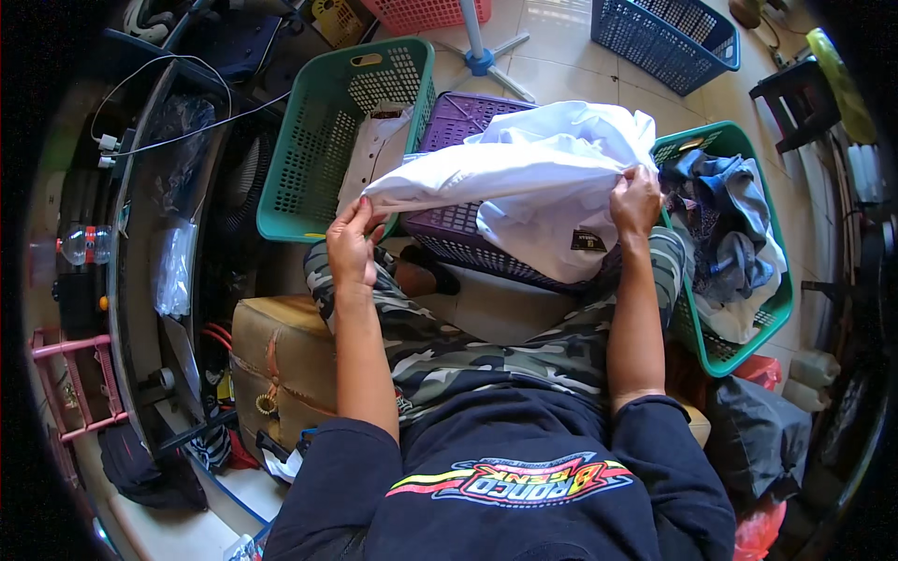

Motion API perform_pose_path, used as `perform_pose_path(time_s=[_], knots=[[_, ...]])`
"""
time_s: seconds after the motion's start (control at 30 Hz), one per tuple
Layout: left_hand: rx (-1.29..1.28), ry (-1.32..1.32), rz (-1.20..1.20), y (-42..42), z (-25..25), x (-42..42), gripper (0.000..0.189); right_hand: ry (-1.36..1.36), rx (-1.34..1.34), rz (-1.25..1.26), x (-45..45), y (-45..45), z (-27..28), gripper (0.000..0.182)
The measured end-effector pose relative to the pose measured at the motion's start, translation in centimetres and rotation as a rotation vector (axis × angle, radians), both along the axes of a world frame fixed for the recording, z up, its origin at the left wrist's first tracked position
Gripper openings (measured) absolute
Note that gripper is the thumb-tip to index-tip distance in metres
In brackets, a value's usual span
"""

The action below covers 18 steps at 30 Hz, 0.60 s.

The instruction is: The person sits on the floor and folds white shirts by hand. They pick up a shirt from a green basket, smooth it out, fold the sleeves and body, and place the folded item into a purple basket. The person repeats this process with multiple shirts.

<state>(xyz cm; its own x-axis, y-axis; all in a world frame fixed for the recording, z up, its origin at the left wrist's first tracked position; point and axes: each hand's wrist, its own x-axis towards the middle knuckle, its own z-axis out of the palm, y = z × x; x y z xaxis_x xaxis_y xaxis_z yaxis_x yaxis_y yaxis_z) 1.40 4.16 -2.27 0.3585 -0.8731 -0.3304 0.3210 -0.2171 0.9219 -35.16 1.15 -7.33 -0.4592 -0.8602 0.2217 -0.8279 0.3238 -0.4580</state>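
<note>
A white cloth garment (547, 168) with a dark label patch is stretched between my two hands, over an upturned purple plastic basket (456, 228). My left hand (354, 242) pinches the garment's left end, near the rim of a green basket (273, 210). My right hand (636, 203) grips its right part, beside a second green basket (786, 315). In the left green basket lies a buttoned white shirt (375, 151), folded flat. Crumpled blue denim and patterned clothes (729, 217) fill the right one, with white cloth under them.
Ahead stand a blue basket (666, 45), a pink basket (421, 14) and the foot of a metal stand (480, 63). Left are a dark shelf (133, 280) with a white cable and a tan padded seat (280, 350). A black plastic bag (758, 428) lies at the right.
</note>
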Motion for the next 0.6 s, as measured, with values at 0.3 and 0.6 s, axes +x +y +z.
perform_pose_path(time_s=[0.3,0.6], knots=[[-0.043,0.190,-0.310,1.1,0.8,-6.7,0.015,-0.450,-0.275,0.782,8.3,1.9,5.6,0.034],[-0.077,0.003,-0.374,1.1,-0.2,-6.7,0.016,-0.860,0.034,0.739,8.5,1.6,2.3,0.013]])
